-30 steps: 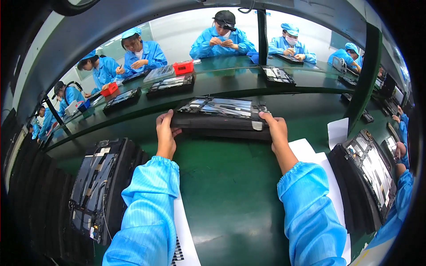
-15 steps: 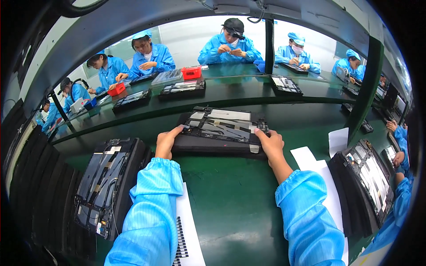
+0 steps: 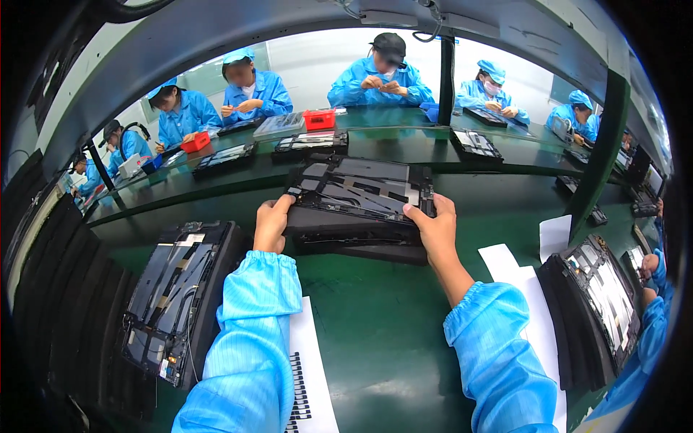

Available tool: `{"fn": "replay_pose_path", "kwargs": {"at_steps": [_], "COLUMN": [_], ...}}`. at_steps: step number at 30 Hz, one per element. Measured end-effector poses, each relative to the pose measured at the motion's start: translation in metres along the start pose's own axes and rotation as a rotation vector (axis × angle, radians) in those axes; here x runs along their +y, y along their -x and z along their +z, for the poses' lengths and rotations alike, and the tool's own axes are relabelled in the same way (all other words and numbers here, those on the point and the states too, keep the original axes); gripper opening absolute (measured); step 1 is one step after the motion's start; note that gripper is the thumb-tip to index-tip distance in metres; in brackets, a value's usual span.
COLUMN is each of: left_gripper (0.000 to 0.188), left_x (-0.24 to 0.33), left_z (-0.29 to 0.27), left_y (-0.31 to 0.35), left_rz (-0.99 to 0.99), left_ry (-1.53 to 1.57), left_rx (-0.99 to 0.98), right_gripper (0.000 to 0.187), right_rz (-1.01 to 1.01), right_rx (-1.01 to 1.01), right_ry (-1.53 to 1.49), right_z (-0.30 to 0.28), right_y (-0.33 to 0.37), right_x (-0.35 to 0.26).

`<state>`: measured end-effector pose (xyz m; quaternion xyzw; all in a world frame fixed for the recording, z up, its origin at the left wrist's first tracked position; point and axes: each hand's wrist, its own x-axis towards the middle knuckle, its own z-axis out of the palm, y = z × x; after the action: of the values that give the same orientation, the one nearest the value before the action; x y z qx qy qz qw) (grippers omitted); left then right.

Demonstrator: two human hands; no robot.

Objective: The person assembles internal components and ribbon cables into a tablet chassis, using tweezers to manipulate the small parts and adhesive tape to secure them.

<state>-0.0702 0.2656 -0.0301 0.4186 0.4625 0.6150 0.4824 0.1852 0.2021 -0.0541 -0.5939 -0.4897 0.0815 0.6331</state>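
since the earlier frame the flat dark device panel point(image 3: 359, 191) has come nearer and tipped up, its far edge now raised off the black tray point(image 3: 361, 242) beneath it, and both hands have shifted with it; going from the left: an opened dark device point(image 3: 177, 296) with cables and small boards showing lies at the person's left on the green worktop point(image 3: 382, 339), well apart from the hands; a white printed sheet point(image 3: 310, 375) lies just right of it, partly under the left sleeve; the left hand point(image 3: 272, 225) is clamped on the panel's left short edge, thumb up at the corner; the panel lies straight ahead of the person, between the two hands, its long axis running left to right across the view, so neither hand is nearer, each holding one end; the right hand point(image 3: 433, 229) is closed on the right short edge, thumb on top; further right white paper sheets point(image 3: 505, 263) lie on the worktop, and beyond them another opened device point(image 3: 603, 303) sits tilted by a neighbour's blue sleeve; across the far bench people in blue coats work, with red bins point(image 3: 319, 119) and more dark trays before them.
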Motion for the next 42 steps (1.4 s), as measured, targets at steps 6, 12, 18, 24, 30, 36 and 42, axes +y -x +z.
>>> {"fn": "replay_pose_path", "kwargs": {"at_steps": [6, 12, 18, 24, 30, 36, 42], "left_gripper": [0.049, 0.067, 0.077, 0.078, 0.076, 0.078, 0.085], "left_x": [-0.033, -0.015, -0.010, 0.028, 0.074, 0.037, 0.033], "left_z": [-0.019, -0.005, -0.001, 0.009, 0.025, 0.004, -0.030], "left_y": [-0.020, -0.020, -0.017, 0.040, 0.121, 0.226, 0.274], "left_rz": [0.244, 0.124, -0.019, 0.188, 0.194, -0.035, 0.010], "left_ry": [-0.662, -0.847, -0.873, -0.671, -0.541, -0.514, -0.756], "left_rx": [0.086, 0.207, -0.095, 0.044, -0.119, -0.380, -0.562], "right_gripper": [0.061, 0.063, 0.041, 0.030, 0.043, 0.030, 0.026], "right_rz": [0.142, 0.328, 0.451, 0.130, 0.190, 0.338, 0.453], "right_rx": [-0.135, -0.070, -0.243, -0.050, 0.023, -0.111, -0.146], "right_ry": [0.043, 0.194, 0.052, -0.313, -0.110, -0.198, -0.101], "right_z": [-0.004, 0.004, 0.005, -0.028, -0.126, -0.223, -0.244], "right_y": [0.009, 0.002, -0.004, -0.004, 0.029, 0.122, 0.194], "right_x": [0.012, 0.009, 0.018, -0.011, -0.076, -0.119, -0.107]}}
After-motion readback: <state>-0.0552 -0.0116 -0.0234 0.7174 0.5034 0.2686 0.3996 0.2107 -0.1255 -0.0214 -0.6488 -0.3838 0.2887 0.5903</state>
